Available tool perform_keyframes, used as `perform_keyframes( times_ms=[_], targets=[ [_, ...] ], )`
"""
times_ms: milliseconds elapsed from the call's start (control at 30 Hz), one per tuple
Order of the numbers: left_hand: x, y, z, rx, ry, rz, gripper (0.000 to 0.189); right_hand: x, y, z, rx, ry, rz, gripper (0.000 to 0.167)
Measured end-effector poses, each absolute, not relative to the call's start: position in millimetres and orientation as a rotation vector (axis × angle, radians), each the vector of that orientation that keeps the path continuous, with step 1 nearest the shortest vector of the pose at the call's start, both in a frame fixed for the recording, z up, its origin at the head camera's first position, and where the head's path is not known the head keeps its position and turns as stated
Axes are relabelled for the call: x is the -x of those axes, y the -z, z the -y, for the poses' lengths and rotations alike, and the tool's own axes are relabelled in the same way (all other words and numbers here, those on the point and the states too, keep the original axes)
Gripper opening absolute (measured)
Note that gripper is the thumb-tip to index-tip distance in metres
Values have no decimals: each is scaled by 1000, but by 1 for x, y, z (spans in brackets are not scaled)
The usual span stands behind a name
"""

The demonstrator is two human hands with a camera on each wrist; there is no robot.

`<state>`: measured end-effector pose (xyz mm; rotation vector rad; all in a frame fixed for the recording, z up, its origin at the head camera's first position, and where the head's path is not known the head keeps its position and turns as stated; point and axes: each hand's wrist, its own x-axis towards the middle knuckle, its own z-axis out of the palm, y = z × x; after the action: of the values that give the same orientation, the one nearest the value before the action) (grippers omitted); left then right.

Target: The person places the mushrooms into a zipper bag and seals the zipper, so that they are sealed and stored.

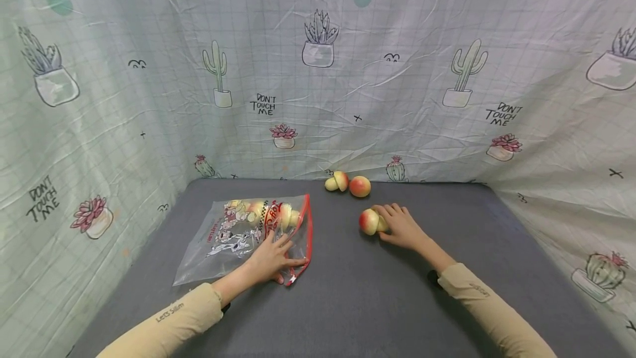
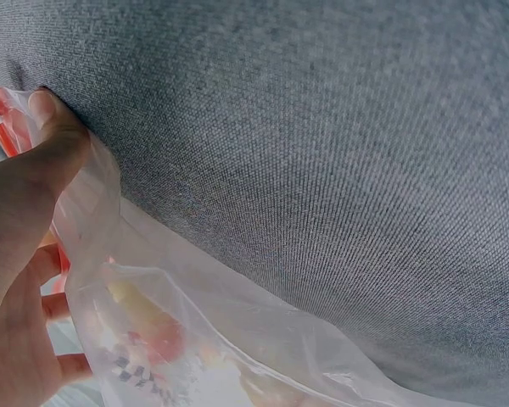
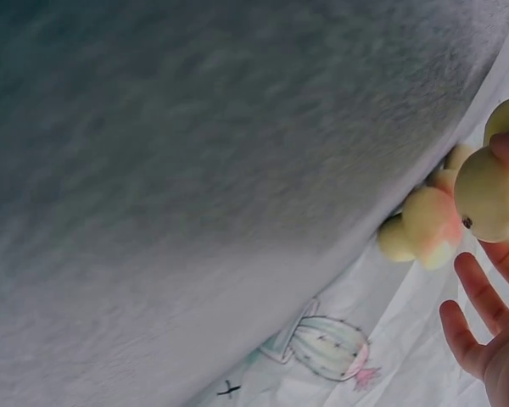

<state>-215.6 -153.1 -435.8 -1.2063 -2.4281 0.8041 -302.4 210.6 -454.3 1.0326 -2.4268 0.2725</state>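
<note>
My left hand [image 1: 270,258] rests on a clear plastic zip bag [image 1: 199,258], fingers spread near its red-edged mouth. In the left wrist view its thumb [image 2: 64,144] and fingertips touch the film, well apart from each other. Several yellow and red mushroom-shaped pieces show through the printed plastic. My right hand [image 1: 399,226] holds a toy mushroom [image 1: 369,222] with a red and yellow cap above the table. In the right wrist view the thumb presses on this mushroom [image 3: 492,199]; part of it lies beyond the frame edge.
Toward the back edge of the grey table [image 1: 338,314] lie another toy mushroom [image 1: 340,181] on its side and a round red and yellow piece [image 1: 360,186]. A printed cactus curtain [image 1: 358,126] hangs behind the table and along both sides.
</note>
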Motion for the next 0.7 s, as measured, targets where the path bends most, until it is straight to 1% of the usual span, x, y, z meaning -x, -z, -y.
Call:
perform_keyframes(
  times_ms=[300,700],
  targets=[
    [216,437,153,1202,-820,2411,72,302,453,-195,-1005,-205,2530,64],
    [214,438,154,1192,-809,2382,72,299,446,-168,-1053,-219,2546,62]
  ],
)
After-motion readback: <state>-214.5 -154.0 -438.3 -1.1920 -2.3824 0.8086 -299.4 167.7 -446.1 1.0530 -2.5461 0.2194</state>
